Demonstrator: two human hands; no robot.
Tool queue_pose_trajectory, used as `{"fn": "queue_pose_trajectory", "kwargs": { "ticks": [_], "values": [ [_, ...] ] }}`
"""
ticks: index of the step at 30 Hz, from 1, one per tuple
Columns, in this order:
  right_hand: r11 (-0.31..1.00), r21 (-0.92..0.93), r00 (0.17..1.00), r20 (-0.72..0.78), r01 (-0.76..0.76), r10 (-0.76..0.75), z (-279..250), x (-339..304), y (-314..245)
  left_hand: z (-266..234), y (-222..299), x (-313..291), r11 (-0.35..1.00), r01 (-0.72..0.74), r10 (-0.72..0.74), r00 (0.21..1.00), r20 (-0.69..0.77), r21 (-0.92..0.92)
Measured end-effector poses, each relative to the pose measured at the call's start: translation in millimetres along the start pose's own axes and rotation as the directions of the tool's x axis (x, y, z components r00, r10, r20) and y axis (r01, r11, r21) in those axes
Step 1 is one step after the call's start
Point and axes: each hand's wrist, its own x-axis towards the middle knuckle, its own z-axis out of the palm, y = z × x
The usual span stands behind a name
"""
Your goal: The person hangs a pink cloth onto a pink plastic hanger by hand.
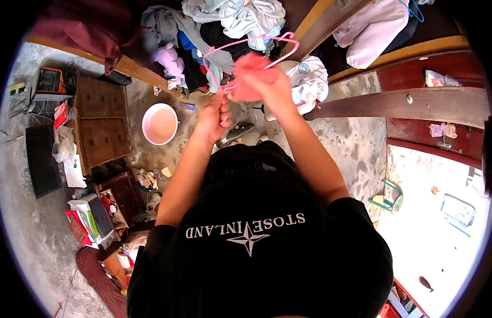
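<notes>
My left hand [215, 114] is closed round one end of a pink clothes hanger [246, 40], whose frame rises away from me. A coral-red cloth [247, 79] overlaps the lower right part of the hanger. My right hand [272, 91] grips this cloth from its right side, its fingers partly smeared by motion. Just beyond both hands lies a pile of clothes [232, 16], with white, grey, blue and black pieces. A white garment [312, 79] with a round badge hangs over the edge to the right of my right hand.
On the wet concrete floor at the left stands a white basin [175, 125] of cloudy liquid. A brown wooden cabinet [100, 116] is farther left. Wooden rails [415, 103] cross the right side. A green-framed chair [397, 196] stands near the bright area.
</notes>
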Motion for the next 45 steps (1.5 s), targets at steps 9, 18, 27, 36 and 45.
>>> {"fn": "queue_pose_trajectory", "kwargs": {
  "ticks": [9, 18, 27, 36, 45],
  "values": [
    [0.962, 0.272, 0.998, -0.056, -0.023, 0.039, -33, 4, -5, 10, 12, -9, 0.953, -0.199, 0.191, 0.980, 0.059, 0.226],
    [0.996, 0.089, 0.999, -0.039, -0.027, 0.030, -2, 0, 18, 17, 11, -6, 0.984, -0.118, 0.122, 0.992, -0.020, 0.132],
    [0.970, 0.208, 0.978, -0.144, -0.122, 0.154, -87, 6, -9, 9, 23, -34, 0.842, -0.338, 0.316, 0.941, 0.123, 0.420],
    [0.952, -0.218, 0.976, -0.067, -0.216, 0.206, -115, 2, -19, 9, 21, -56, 0.310, -0.425, 0.432, 0.860, 0.273, 0.850],
    [0.943, 0.019, 0.943, 0.005, -0.332, 0.332, -152, -22, -43, -13, 28, -56, -0.113, -0.314, 0.631, 0.711, 0.312, 0.943]
  ]
}}
